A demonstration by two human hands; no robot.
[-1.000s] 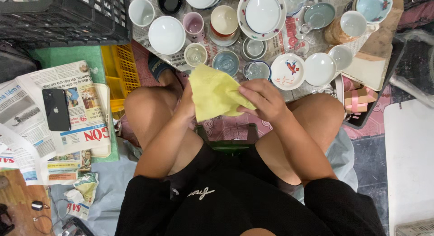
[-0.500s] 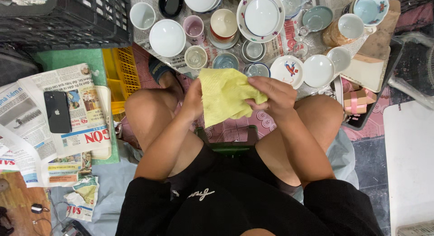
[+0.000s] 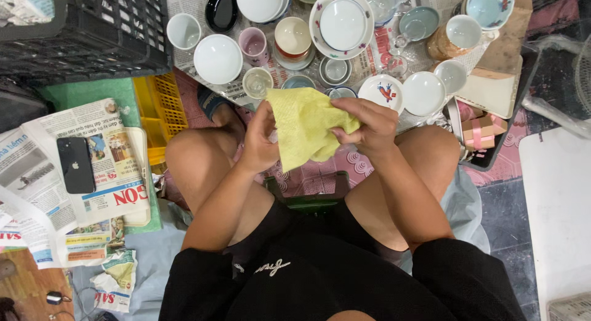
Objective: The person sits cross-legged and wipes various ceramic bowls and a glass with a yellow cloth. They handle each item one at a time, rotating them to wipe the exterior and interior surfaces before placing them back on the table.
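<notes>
Both my hands hold a yellow cloth [image 3: 303, 125] above my knees. My left hand [image 3: 258, 139] grips its left edge, and something small and pale shows between those fingers. My right hand [image 3: 368, 125] bunches the cloth's right side; whatever is wrapped inside is hidden. Just beyond the cloth, on newspaper, stand several cups, bowls and saucers, among them a white bowl [image 3: 217, 58], a pink cup [image 3: 253, 44] and a saucer with a red bird [image 3: 381, 92].
A black plastic crate [image 3: 86, 32] sits far left, a yellow crate [image 3: 161, 108] beside my left knee. A black phone [image 3: 76, 164] lies on newspapers [image 3: 104, 173] at left. A green stool [image 3: 308, 195] is under me. Small gift boxes [image 3: 483, 130] and a white board [image 3: 554, 210] lie right.
The cloth has been gathered closer between both hands and hangs lower; my hands shifted slightly along it.
</notes>
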